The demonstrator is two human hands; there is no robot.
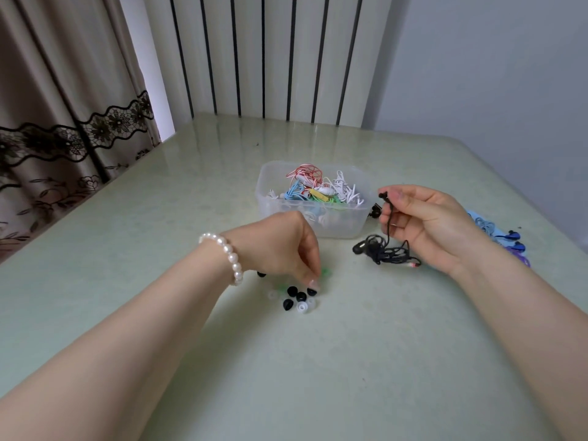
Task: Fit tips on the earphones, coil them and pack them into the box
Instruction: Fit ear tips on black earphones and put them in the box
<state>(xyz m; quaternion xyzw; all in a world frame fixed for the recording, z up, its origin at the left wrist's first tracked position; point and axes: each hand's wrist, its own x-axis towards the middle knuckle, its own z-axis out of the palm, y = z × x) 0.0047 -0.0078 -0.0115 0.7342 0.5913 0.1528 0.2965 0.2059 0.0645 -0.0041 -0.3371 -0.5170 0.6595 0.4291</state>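
- My left hand [280, 246], pearl bracelet [230, 256] on the wrist, reaches down with fingertips pinching a black ear tip [311, 291] among the loose black and clear tips [297, 300] on the table [350, 361].
- The clear plastic box [313, 198] behind holds coiled coloured earphones.
- My right hand [426, 224] pinches the black earphones [386, 246] near one earbud; their tangled cord rests on the table.
- Blue earphones [506, 235] lie just beyond that hand, to the right.

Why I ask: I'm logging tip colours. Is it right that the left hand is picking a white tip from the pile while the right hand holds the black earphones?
Not quite: the head view shows the left hand pinching a black tip, not white. The right hand does hold the black earphones.
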